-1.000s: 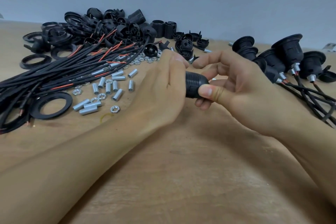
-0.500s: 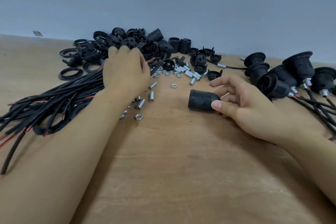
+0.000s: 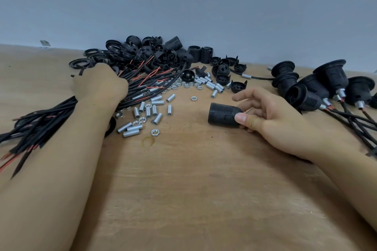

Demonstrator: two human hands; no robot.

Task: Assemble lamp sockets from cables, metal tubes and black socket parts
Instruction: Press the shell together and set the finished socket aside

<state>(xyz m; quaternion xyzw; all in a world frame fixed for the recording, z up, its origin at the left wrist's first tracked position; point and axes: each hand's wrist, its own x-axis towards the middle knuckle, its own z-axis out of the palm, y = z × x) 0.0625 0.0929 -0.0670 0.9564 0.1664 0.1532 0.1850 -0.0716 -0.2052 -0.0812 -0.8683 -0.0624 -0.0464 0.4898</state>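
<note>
1. The right hand holds a black ribbed socket shell lying on its side just above the wooden desk; the thumb presses its near end while the curled fingers wrap behind it.
2. The left hand rests on the bundle of black cables at the left, its fingers reaching into the heap and hidden, so I cannot tell whether they pinch anything.
3. Short metal tubes and nuts lie scattered between the two hands.
4. A pile of black socket parts sits at the back by the wall.
5. Finished sockets with cables lie at the right.
</note>
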